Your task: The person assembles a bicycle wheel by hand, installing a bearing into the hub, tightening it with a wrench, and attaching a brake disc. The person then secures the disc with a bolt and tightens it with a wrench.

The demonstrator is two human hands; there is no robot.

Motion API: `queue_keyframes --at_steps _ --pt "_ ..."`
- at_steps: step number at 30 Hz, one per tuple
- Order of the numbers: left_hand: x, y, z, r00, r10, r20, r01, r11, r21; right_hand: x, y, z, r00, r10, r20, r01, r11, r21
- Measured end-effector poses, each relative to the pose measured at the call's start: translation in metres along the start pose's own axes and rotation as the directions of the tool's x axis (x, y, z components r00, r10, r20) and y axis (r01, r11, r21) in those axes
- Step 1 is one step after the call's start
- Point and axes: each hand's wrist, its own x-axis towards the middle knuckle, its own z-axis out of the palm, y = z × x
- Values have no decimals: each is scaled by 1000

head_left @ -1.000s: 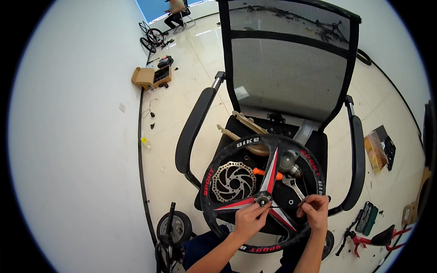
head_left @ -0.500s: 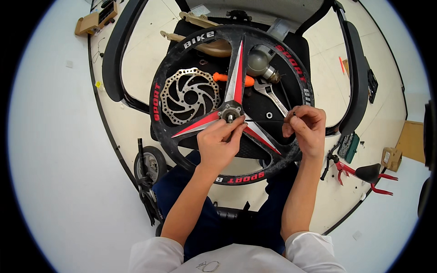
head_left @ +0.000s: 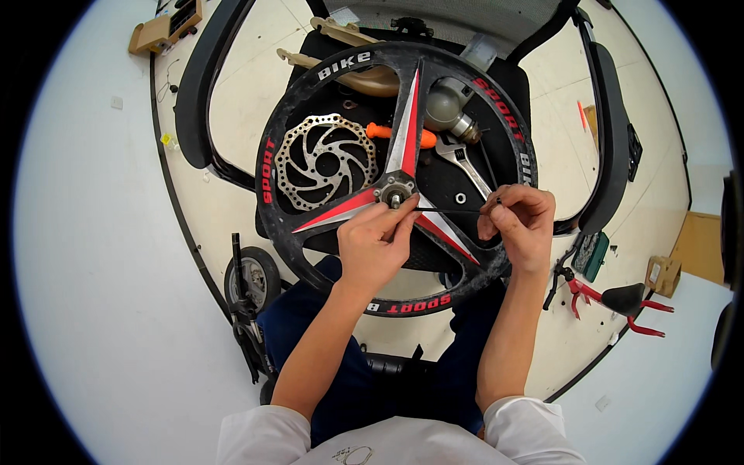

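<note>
A black three-spoke bike wheel (head_left: 277, 240) with red and silver spoke faces lies across a chair seat and my lap. Just below its hub (head_left: 391, 191), my left hand (head_left: 374, 246) pinches the left end of a thin black rod (head_left: 449, 210), the fingertips close to the axle. Over the wheel's right side, my right hand (head_left: 522, 225) grips the rod's other end between thumb and fingers. A small dark piece shows at those fingertips, too small to name. Through the wheel's openings I see a steel brake disc (head_left: 288, 170), an orange handle (head_left: 426, 138), an adjustable wrench (head_left: 467, 164) and a nut (head_left: 460, 198).
Black armrests (head_left: 195, 97) flank the seat. Behind the rim lie beige curved parts (head_left: 372, 80) and a grey rounded metal part (head_left: 443, 107). On the floor are a small wheel (head_left: 260, 280) at left, a red frame (head_left: 589, 290) and a cardboard box (head_left: 664, 273) at right.
Both hands keep their hold on the rod, with only a slight shift of the right fingers. The whole view has moved a little; the wheel stays in place.
</note>
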Motion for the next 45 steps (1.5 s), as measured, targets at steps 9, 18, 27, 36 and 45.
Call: queue_keyframes --at_steps 9,18,27,36,45 --pt "0 -1 -1 999 31 21 -32 999 28 4 -21 34 984 -137 110 170 907 -386" --pt "-1 -7 -3 998 36 56 -36 999 5 5 -16 60 970 -58 235 208 697 -686" --pt "-5 -9 1 990 138 -30 -135 987 90 4 -4 57 952 -196 236 306 668 -678" --pt "-7 -10 4 968 226 -106 -213 970 118 4 9 58 923 -281 263 385 652 -654" --pt "-7 -11 3 983 183 -36 -180 981 76 3 -3 71 939 -214 270 340 698 -630"
